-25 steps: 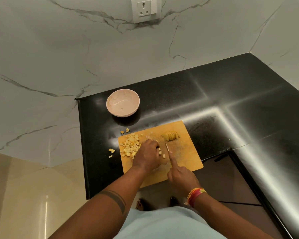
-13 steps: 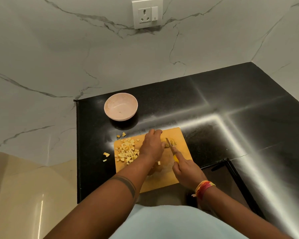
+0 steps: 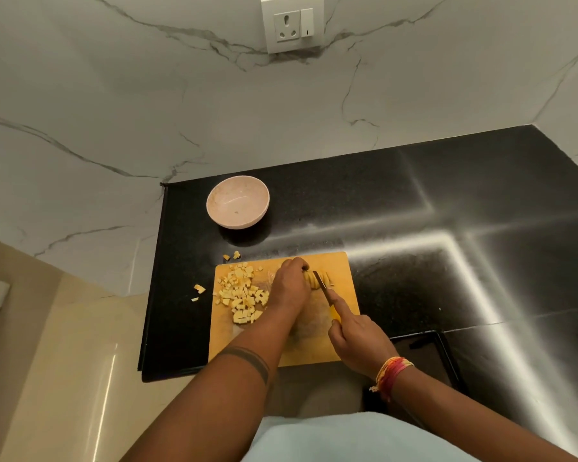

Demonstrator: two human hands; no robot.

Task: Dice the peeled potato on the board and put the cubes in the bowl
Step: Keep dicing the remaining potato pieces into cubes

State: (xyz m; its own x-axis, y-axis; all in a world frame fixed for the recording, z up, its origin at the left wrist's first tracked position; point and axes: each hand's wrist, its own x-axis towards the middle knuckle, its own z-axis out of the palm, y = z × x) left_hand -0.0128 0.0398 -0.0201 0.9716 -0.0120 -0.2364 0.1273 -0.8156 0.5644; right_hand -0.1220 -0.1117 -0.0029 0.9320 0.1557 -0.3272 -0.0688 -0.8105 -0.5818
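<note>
Potato piece (image 3: 318, 281), one bowl (image 3: 237, 201).

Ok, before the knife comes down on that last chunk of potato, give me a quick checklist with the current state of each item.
1. Left hand steadying the potato piece: ok, fingers curled on it.
2. Right hand gripping the knife: ok, blade rests on the piece.
3. Left fingertips away from the blade: cannot tell, they sit very close.
4. Piece lying on the cutting board: ok, near the far edge.
5. Cubes kept on the board: not ok, four stray bits lie on the counter.
6. Bowl ready: ok, upright behind the board, no cubes inside.
</note>
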